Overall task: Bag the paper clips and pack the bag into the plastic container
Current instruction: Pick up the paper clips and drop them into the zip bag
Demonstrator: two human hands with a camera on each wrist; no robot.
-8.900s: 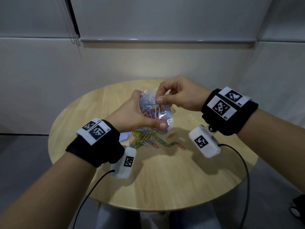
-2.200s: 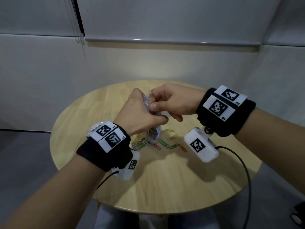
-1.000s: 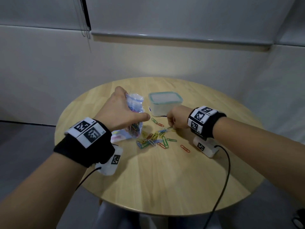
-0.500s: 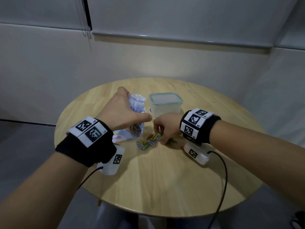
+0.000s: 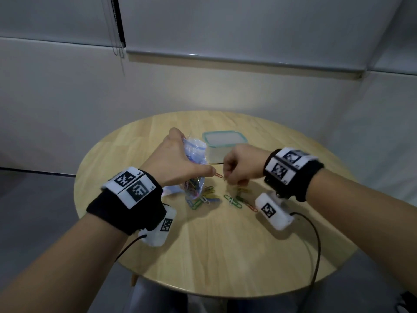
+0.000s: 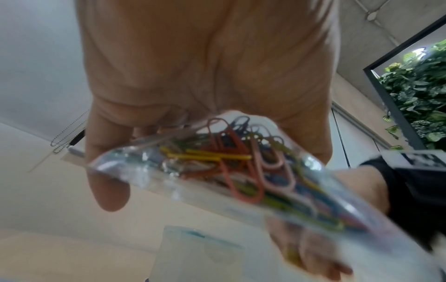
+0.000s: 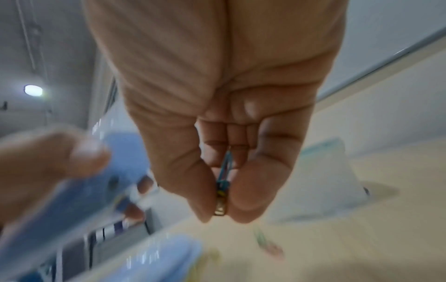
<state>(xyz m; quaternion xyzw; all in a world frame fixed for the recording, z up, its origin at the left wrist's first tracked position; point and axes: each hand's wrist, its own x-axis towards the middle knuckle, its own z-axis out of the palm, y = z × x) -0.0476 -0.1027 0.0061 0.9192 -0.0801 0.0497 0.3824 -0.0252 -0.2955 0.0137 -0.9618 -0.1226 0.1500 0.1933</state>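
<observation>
Right hand having lifted off the table since a moment ago, its grip pinching a few paper clips, left hand gripping the clear bag upright, loose clips lying near, plastic container sitting just beyond

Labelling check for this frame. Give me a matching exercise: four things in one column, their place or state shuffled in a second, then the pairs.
Things
1. plastic bag
2. plastic container
3. loose paper clips
4. pinched clips

Places or states
A. between thumb and fingers of the right hand
B. scattered on the table
C. held in the left hand, clips inside
D. standing on the far side of the table, behind both hands

Pairs: 1-C, 2-D, 3-B, 4-A
</observation>
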